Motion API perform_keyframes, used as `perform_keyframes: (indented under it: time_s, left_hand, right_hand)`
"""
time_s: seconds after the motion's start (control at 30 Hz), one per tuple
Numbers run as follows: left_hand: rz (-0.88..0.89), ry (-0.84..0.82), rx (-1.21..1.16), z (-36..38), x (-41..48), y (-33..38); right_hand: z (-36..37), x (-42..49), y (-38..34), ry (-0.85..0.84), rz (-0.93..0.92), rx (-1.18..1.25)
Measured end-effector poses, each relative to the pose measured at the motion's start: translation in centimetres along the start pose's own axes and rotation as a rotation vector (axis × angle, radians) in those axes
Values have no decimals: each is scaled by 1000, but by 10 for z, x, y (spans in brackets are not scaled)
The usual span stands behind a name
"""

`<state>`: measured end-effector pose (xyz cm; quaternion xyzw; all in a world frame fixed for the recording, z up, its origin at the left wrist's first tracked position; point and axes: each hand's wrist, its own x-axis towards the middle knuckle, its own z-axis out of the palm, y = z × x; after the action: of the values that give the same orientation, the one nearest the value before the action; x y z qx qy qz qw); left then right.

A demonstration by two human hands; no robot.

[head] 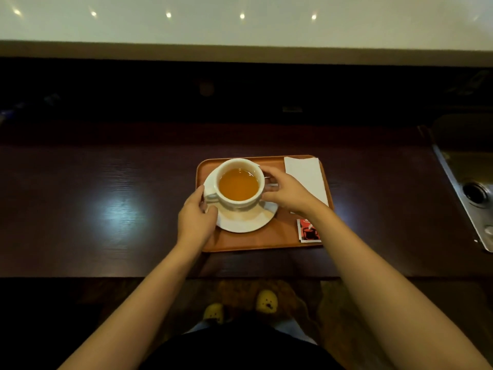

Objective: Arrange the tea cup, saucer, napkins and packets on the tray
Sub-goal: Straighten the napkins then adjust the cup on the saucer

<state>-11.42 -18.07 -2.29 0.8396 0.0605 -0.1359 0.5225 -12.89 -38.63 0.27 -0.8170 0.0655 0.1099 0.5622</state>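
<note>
A white tea cup (pixel 238 182) full of amber tea stands on a white saucer (pixel 245 220), which rests on the left part of an orange-brown tray (pixel 256 243). My left hand (pixel 196 218) grips the saucer's left rim beside the cup handle. My right hand (pixel 286 192) curls around the cup's right side, its fingers touching the cup. A white napkin (pixel 306 177) lies along the tray's right side, partly under my right wrist. A red packet (pixel 309 231) with a cup picture lies at the tray's near right corner.
The tray sits on a dark wooden counter (pixel 106 204). A metal sink (pixel 472 193) with a drain is set into the counter at the far right. Beyond the counter runs a dark recess under a pale ledge. My feet in yellow slippers (pixel 266 300) show below the counter edge.
</note>
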Motion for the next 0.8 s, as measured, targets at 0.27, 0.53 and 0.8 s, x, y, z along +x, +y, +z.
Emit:
perform_keyframes:
  time_s: [0.27, 0.53, 0.8]
  left_hand:
    - [30, -100, -12, -12, 15, 0]
    - [57, -198, 85, -19, 23, 1]
    - [7, -262, 82, -18, 30, 5]
  right_hand:
    - [13, -6, 11, 151, 76, -47]
    - [25, -11, 34, 330, 290, -265]
    - [33, -12, 29, 399, 341, -268]
